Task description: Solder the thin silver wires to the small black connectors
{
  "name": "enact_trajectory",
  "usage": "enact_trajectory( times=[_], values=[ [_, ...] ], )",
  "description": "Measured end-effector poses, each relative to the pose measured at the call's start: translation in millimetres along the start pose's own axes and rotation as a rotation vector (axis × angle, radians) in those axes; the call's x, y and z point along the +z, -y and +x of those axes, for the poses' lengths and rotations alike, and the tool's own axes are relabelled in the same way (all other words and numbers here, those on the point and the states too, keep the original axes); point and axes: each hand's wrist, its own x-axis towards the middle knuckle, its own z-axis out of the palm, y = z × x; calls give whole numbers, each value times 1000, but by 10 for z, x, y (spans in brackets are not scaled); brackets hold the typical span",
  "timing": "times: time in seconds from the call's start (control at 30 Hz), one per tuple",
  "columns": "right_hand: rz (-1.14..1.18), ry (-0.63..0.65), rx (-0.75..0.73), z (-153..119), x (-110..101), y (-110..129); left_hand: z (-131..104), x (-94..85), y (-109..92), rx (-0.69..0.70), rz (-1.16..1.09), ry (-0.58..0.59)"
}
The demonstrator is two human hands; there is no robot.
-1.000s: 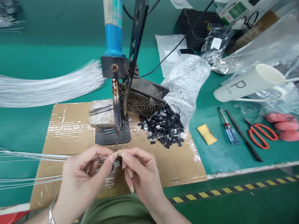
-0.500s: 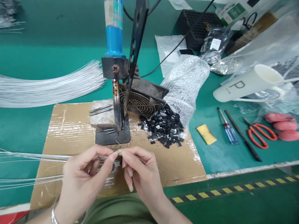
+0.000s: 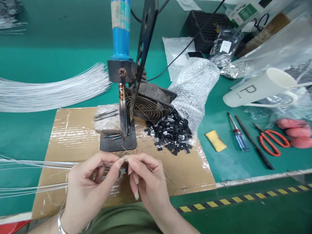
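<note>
My left hand [image 3: 91,185] is closed in a pinch below the soldering iron [image 3: 123,120], which is clamped tip down on a stand. Thin white wires [image 3: 46,164] run into it from the left. My right hand [image 3: 151,182] is also closed, its thumb and forefinger meeting the left fingertips. A fine strand of solder wire [image 3: 159,175] passes through the right hand and sticks out past the fingertips toward the iron's tip. The fingers hide what lies exactly between them. A small dark part shows just under the fingertips.
Small black connectors [image 3: 173,131] are heaped beside a dark fan [image 3: 146,109] on the cardboard [image 3: 68,139]. A bundle of white wires [image 3: 48,94] lies at the left. On the right are a yellow sponge [image 3: 215,140], a screwdriver [image 3: 240,138], orange-handled pliers [image 3: 273,139] and a white mug [image 3: 255,89].
The whole view shifts very slightly. Both hands keep the same pinch at the same spot, with no other clear change.
</note>
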Motion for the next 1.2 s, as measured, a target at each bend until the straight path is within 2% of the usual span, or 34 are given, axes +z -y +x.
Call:
enact_trajectory(
  times=[0.37, 0.8, 0.97, 1.2],
  values=[
    [32, -28, -50, -33, 46, -54, 94, 53, -184, 19, -80, -49],
    [-148, 48, -64, -28, -65, 7, 175, 5, -288, 11, -164, -38],
    [-149, 46, -60, -25, -57, -13, 159, 11, -258, 12, -122, -50],
    [-133, 29, -75, -29, -33, -11, 53, 22, -97, 31, -84, -55]
  ],
)
